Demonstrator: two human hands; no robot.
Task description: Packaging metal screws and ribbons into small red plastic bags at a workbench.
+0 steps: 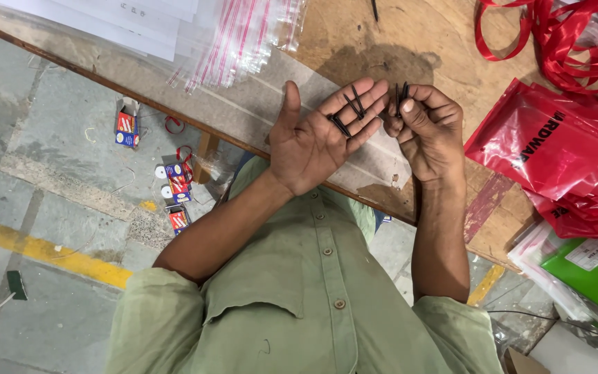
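The left hand point(316, 135) is lying open and flat, palm up, at the centre of the frame, and about 3 black screws point(349, 111) are resting loose across its fingers. The right hand point(429, 128) is just beside it, touching at the fingertips, and it is pinching about 2 more black screws point(401, 97) upright between thumb and forefinger. To my judgement the person is counting or sorting the screws, moving them from one hand to the other. The next move is calling for a fine pinch on 1 thin screw without tipping the open palm. Both hands are hovering over the brown wooden table point(410, 34). Clear zip bags point(243, 38) are lying at the upper middle, and red plastic bags point(555, 149) at the right.
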